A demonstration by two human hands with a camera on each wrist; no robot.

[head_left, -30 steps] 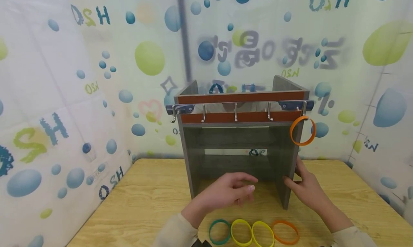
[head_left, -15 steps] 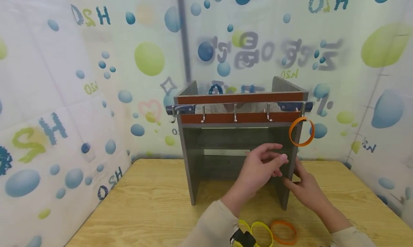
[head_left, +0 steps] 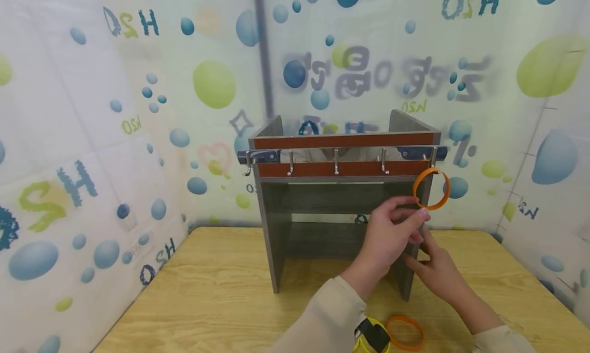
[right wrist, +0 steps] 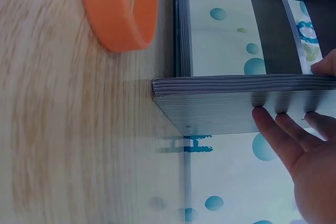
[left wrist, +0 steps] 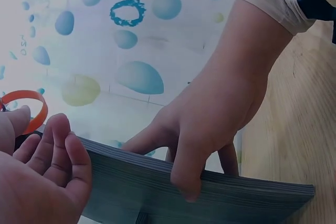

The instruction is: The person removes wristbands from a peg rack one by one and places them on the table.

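A grey wooden shelf point(head_left: 272, 230) stands on the table. A hook rail point(head_left: 359, 153) with several metal hooks runs across its front. From the rightmost hook hangs an orange wristband point(head_left: 440, 205), also in the left wrist view. My left hand point(head_left: 387, 235) is at the band's lower left edge, thumb and index finger still apart; whether they touch it is unclear. My right hand point(head_left: 440, 271) holds the shelf's right side panel, with thumb inside and fingers against the outer face point(right wrist: 236, 111) in the right wrist view.
Another orange wristband point(head_left: 404, 333) lies on the wooden table point(head_left: 198, 291) in front of the shelf. Beside it, a yellow wristband point(head_left: 379, 324) is partly hidden by my left sleeve and a black strap point(head_left: 374, 334). Patterned curtains point(head_left: 138, 189) enclose the table.
My left hand has risen and moved right, from before the shelf's opening to the hanging wristband. Its sleeve now covers the green wristband and one yellow one. The right hand stays on the panel.
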